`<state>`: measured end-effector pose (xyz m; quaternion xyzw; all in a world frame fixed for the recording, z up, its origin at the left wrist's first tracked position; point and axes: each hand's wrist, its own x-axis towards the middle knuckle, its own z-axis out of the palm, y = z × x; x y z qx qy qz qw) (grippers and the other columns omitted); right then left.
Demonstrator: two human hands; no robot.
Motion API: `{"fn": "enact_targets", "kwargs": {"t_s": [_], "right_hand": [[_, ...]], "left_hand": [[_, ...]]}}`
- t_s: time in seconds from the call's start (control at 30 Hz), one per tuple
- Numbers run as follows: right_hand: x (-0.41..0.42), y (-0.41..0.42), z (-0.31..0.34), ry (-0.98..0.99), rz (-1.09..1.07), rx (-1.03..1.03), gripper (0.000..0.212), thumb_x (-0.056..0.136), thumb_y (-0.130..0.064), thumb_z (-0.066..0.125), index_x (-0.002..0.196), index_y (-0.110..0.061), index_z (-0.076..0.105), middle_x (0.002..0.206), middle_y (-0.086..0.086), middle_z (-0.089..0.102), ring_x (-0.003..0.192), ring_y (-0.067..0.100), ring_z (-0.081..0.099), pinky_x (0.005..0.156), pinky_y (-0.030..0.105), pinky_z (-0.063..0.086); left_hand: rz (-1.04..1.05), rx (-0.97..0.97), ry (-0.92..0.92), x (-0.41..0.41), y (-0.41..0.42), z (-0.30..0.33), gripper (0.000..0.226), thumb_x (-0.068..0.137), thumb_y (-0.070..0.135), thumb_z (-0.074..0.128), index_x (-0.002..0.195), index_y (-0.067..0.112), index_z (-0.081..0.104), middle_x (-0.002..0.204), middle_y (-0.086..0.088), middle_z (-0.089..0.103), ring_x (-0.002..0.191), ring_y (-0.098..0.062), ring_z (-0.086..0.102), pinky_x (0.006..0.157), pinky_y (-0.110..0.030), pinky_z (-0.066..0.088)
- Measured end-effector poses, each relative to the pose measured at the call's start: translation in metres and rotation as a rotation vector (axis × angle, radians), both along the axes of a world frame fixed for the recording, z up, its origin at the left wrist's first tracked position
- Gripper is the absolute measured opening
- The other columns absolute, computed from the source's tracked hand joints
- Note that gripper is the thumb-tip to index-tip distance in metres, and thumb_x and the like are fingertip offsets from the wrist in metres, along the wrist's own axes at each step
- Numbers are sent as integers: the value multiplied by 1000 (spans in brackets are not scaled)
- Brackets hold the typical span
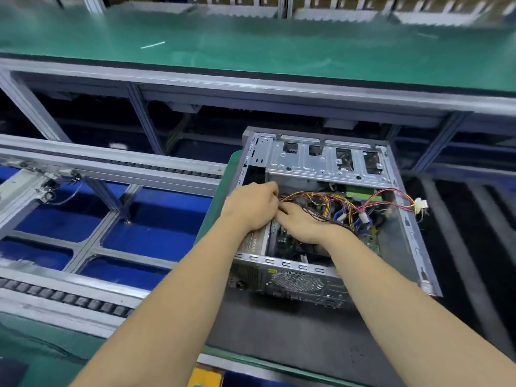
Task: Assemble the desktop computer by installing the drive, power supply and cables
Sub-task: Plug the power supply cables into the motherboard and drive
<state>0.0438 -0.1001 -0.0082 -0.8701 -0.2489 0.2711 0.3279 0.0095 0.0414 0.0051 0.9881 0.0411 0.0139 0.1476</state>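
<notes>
Both hands, left hand [252,206] and right hand [303,223], pinching cables [335,203] inside open case [413,233].

case [329,169]: no text is showing legibly on the metal.
yellow sticker [272,271]: at 6 o'clock on the case's rear panel, its print is blurring past reading.
red label [254,241]: at 7 o'clock inside the case, its marks are showing too small to read.
board [371,240]: any print is staying too small to read.
yellow plate [205,377]: at the picture's 6 o'clock edge, nothing readable is showing.
</notes>
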Motion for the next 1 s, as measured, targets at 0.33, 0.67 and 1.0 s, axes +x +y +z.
{"fn": "enact_targets", "kwargs": {"t_s": [0.33, 0.67, 1.0], "right_hand": [[2, -84, 80, 560, 326, 401, 51, 98, -42, 58, 143, -21, 51, 133, 7, 64, 122, 30, 61, 100, 40, 52], [36, -73, 8, 20, -245, 129, 10, 95, -26, 65, 102, -21, 69, 79, 7, 74, 55, 11, 64, 57, 30, 56], [24, -38, -20, -542, 351, -454, 50, 84, -61, 63, 119, -26, 65, 103, -1, 55, 103, 19, 45, 89, 44, 38]], "left_hand": [[20, -1, -49, 8, -1, -3, 27, 94, 30, 38, 101, 23, 63, 94, -6, 67, 88, -32, 59, 73, -39, 49], [4, 15, -63, 8, 0, -7, 28, 95, 27, 34, 102, 23, 61, 87, -3, 67, 84, -30, 59, 72, -40, 53], [4, 34, -104, 8, -2, -8, 26, 95, 28, 37, 98, 23, 62, 79, 0, 62, 77, -27, 57, 64, -35, 45]]}}
